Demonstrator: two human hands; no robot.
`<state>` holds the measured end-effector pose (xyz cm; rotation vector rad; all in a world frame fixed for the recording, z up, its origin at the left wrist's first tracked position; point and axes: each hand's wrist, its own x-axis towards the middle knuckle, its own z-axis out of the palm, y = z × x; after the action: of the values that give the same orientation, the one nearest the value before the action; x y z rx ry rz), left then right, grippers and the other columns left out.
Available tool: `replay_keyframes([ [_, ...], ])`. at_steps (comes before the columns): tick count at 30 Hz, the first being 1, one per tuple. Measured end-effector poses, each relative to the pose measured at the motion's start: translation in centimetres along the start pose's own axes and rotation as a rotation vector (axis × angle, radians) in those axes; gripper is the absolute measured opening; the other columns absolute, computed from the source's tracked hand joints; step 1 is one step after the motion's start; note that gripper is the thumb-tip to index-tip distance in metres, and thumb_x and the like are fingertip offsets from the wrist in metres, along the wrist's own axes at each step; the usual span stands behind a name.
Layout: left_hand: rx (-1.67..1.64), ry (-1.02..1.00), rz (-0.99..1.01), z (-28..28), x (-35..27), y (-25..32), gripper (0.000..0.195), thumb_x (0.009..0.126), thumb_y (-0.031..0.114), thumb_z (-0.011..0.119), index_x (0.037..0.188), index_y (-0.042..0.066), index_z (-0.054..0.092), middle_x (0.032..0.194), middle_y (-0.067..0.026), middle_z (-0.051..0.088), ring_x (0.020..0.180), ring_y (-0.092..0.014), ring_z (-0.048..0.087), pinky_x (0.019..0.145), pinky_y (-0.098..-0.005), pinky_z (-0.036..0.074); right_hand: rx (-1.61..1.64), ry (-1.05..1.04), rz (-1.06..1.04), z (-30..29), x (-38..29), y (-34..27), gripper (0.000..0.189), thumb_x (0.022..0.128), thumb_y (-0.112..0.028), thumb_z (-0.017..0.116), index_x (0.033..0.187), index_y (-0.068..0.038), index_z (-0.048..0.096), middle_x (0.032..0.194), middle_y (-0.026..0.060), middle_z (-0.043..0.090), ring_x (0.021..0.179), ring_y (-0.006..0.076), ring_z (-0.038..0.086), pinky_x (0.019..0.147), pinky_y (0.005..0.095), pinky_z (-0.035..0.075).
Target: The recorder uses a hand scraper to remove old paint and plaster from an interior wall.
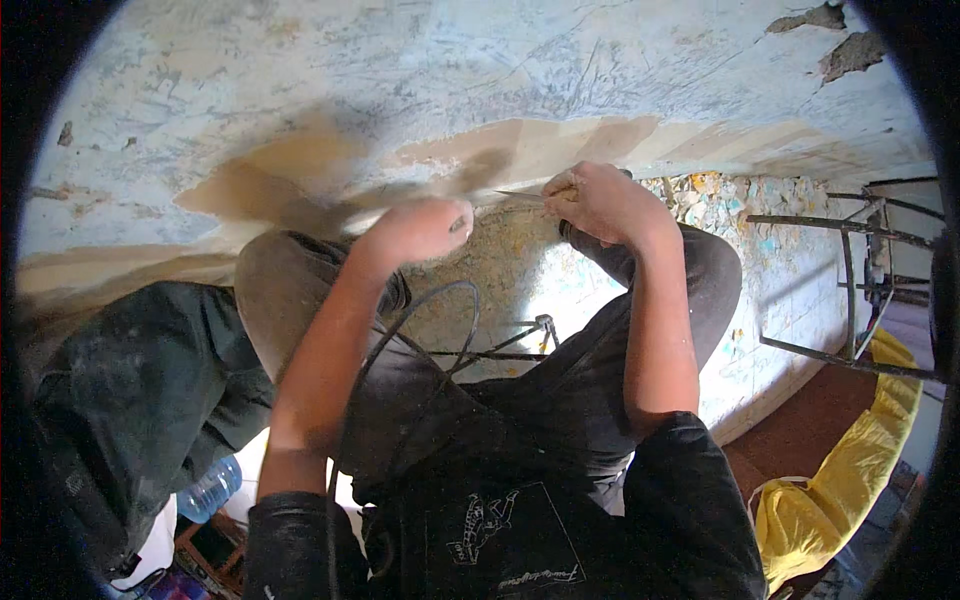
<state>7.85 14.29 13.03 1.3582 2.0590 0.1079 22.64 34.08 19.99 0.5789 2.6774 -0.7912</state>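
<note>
My right hand (pixel 607 199) is closed around a thin-bladed hand tool, apparently a scraper (pixel 519 195) seen edge-on. Its blade points left, and a dark handle end shows past my knuckles. Pale dust or paste coats my fingers. To the left, my left hand (pixel 424 229) is curled near the base of the wall; whether anything is inside it cannot be seen. Both hands are above my bent knees, in front of a wall (pixel 375 67) with worn pale paint. A bare beige patch (pixel 480 142) runs along its lower part.
Paint flakes (pixel 709 195) litter the surface below, right of my knee. A black metal frame (pixel 847 292) stands at the right, above yellow cloth (pixel 817 510). Dark cloth (pixel 150 375) hangs at the left near a blue plastic bottle (pixel 210 489). A dark cable (pixel 382 337) loops over my lap.
</note>
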Motion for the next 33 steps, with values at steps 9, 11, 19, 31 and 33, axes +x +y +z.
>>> replay_keyframes([
  [9,0.214,-0.221,0.108,2.0,1.6,7.6,0.026,0.077,0.021,0.054,0.079,-0.002,0.067,0.085,-0.0228,0.065,0.081,-0.035,0.064,0.075,-0.0446,0.052,0.315,-0.021,0.125,-2.7,-0.1,0.7,0.034,0.084,-0.028,0.059,0.112,-0.008,0.062,0.085,0.0142,0.065,0.064,0.0174,0.060,0.058,0.0285,0.051],
  [11,0.093,-0.245,0.196,3.6,1.3,8.3,0.025,0.077,0.020,0.053,0.081,-0.001,0.067,0.090,-0.0215,0.065,0.084,-0.034,0.064,0.075,-0.0435,0.051,0.309,-0.028,-0.011,-1.8,0.8,0.4,0.033,0.085,-0.024,0.057,0.113,-0.007,0.061,0.090,0.0180,0.065,0.072,0.0242,0.063,0.062,0.0329,0.052],
  [19,-0.302,0.111,0.113,8.4,2.6,7.5,0.023,0.078,0.008,0.049,0.093,0.000,0.066,0.098,-0.0183,0.064,0.087,-0.035,0.062,0.077,-0.0431,0.049,-0.003,0.036,-0.165,15.4,10.2,-0.3,0.030,0.086,-0.022,0.052,0.114,-0.014,0.058,0.092,0.0232,0.062,0.085,0.0392,0.060,0.077,0.0473,0.047],
  [31,0.131,-0.006,0.266,3.6,0.2,8.5,0.016,0.071,0.009,0.056,0.076,0.004,0.070,0.078,-0.0169,0.067,0.072,-0.029,0.066,0.063,-0.0419,0.052,-0.055,-0.349,-0.105,9.9,7.5,-1.2,0.035,0.090,-0.032,0.049,0.116,-0.011,0.057,0.110,0.0201,0.059,0.099,0.0375,0.055,0.088,0.0425,0.043],
  [33,0.150,-0.080,0.251,3.0,-0.1,9.5,0.016,0.072,0.010,0.056,0.076,0.005,0.071,0.079,-0.0152,0.068,0.073,-0.027,0.067,0.062,-0.0414,0.051,-0.068,-0.340,-0.165,11.4,7.9,0.3,0.032,0.089,-0.031,0.050,0.114,-0.012,0.059,0.111,0.0189,0.059,0.101,0.0357,0.055,0.089,0.0405,0.043],
])
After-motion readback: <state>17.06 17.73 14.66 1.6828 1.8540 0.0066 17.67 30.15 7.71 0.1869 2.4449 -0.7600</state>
